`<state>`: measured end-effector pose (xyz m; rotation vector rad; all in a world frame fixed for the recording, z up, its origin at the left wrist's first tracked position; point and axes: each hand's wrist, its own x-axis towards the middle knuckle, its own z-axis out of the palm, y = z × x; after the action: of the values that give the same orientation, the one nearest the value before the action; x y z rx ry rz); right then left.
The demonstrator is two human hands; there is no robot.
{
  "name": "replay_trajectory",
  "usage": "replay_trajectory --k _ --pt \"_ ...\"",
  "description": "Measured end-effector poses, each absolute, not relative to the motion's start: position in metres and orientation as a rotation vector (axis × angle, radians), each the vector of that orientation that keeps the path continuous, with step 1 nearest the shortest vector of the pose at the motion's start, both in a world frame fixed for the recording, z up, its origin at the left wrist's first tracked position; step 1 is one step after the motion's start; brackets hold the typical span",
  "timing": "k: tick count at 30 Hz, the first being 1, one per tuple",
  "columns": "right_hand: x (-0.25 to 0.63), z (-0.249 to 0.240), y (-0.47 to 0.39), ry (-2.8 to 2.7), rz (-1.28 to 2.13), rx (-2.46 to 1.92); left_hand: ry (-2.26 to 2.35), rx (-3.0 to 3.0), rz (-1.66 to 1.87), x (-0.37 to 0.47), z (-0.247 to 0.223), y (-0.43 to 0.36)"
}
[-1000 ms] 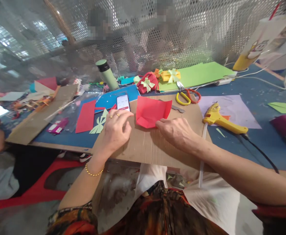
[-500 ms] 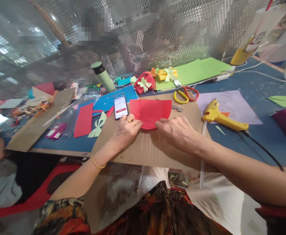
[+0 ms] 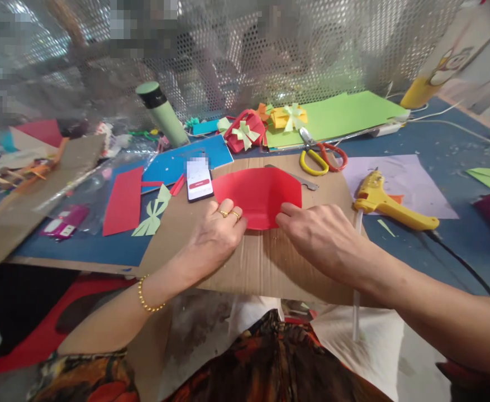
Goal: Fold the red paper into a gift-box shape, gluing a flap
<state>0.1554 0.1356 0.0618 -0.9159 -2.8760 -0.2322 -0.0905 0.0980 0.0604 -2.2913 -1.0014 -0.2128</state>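
Observation:
A sheet of red paper (image 3: 258,192) is held over the brown cardboard (image 3: 253,262), its near edge folded and its sides bent up. My left hand (image 3: 223,226) pinches the near left corner, fingers curled, with rings on two of them. At the near right part of the paper, my right hand (image 3: 312,226) grips the edge between thumb and bent fingers. The phone (image 3: 199,181) lies just beyond my left hand. Partly behind the paper is a grey metal blade (image 3: 307,183). Scissors with yellow and red handles (image 3: 315,159) rest behind it.
A yellow glue gun (image 3: 391,204) lies on purple paper (image 3: 431,187) at the right, its cable running toward the table's front edge. A green bottle (image 3: 165,117) stands behind the phone. Red paper (image 3: 123,202) and a pale green cut-out (image 3: 155,212) lie left. Green sheets (image 3: 337,120) lie behind.
The red paper's right side is now bent up more, and its near edge looks straighter. My hands sit slightly farther apart. The view has shifted, and the person's arm at the left is gone from it.

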Motion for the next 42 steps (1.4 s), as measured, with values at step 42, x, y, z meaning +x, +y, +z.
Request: replay_trajectory --k 42 --pt "0.133 0.071 0.127 -2.669 -0.580 -0.750 -1.047 -2.295 -0.381 -0.091 0.062 0.095"
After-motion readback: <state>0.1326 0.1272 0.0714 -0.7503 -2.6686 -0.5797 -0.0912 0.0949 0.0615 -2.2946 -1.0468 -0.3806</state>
